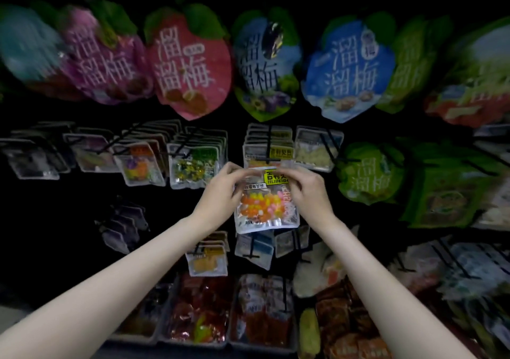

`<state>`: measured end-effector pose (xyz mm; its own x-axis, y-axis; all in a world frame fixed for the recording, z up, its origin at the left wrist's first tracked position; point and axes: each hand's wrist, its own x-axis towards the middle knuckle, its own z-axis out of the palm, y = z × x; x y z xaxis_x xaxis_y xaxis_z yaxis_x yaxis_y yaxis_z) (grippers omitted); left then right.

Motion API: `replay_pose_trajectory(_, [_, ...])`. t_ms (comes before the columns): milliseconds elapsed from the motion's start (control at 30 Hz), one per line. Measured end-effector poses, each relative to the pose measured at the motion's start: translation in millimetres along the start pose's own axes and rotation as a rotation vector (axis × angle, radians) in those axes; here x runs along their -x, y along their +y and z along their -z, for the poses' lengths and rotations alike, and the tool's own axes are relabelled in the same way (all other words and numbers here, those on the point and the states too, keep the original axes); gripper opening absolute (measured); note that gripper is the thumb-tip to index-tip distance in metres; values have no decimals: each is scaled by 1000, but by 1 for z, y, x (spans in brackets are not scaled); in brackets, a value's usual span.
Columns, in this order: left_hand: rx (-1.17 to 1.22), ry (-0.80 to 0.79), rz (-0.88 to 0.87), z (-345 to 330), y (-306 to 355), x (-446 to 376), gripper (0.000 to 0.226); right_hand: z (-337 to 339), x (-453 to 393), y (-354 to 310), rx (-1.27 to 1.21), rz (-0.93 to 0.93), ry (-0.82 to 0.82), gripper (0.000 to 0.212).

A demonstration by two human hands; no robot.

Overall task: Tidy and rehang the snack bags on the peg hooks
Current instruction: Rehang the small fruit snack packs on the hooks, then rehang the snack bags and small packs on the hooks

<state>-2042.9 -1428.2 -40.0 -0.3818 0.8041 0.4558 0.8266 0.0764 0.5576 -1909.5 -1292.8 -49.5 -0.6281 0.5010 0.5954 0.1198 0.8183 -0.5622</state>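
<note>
A clear candy bag (pixel 267 201) with a yellow label and orange, yellow and pink sweets inside hung in front of the dark peg wall, held at the middle of the view by both hands. The left hand (pixel 224 190) gripped the bag's upper left corner, its fingers curled over the top edge and the thumb against the front. The right hand (pixel 306 190) gripped the upper right corner in the same way, fingers bent round the top seam near the label. Both forearms reached up and inward from the lower corners, bare, wrists slightly cocked toward each other. The bag's top edge lay just below the tip of a black peg hook (pixel 269 149); whether the hook passed through the bag's hole could not be told.

On that hook, behind the held bag, a stack of matching candy bags (pixel 269 140) hung. To its right hung a clear bag of pale snacks (pixel 314 151), and to its left a row of clear bags with mixed coloured sweets (pixel 193 162). Above, a row of large leaf-topped plum bags stretched across: a pink plum bag (pixel 190 66), a blue plum bag (pixel 350 69), and others blurred at the edges. A green plum bag (pixel 369 173) hung to the right of the hands. Below, trays of red-wrapped snacks (pixel 201 311) sat side by side.
</note>
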Motion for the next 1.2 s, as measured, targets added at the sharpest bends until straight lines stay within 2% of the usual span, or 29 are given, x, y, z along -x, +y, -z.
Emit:
replay_pose_trajectory(100, [-65, 30, -49, -1, -6, -17, 43, -11, -8, -5, 41, -78, 55, 42])
replay_pose_trajectory(267, [-184, 19, -71, -13, -15, -37, 41, -18, -15, -3, 74, -236, 45, 39])
replay_pose_trajectory(500, [-234, 75, -137, -22, -12, -27, 47, -11, -16, 12, 67, -195, -60, 46])
replay_pose_trajectory(700, [-378, 80, -164, -25, -15, -26, 55, -3, -18, 9, 133, -116, -151, 47])
replay_pose_trajectory(833, [-537, 111, -132, -25, -16, -23, 63, 1, -16, 15, 200, -48, -277, 60])
replay_pose_trajectory(1000, [-668, -35, -227, -43, -12, -19, 71, -6, -17, 23, 245, -30, -308, 60])
replay_pose_trajectory(1067, [-683, -87, -182, -46, -10, -19, 77, -11, -19, 26, 240, -85, -328, 65])
replay_pose_trajectory(1200, [-614, -152, -68, -46, -13, -23, 69, -13, -18, 25, 271, -159, -348, 73])
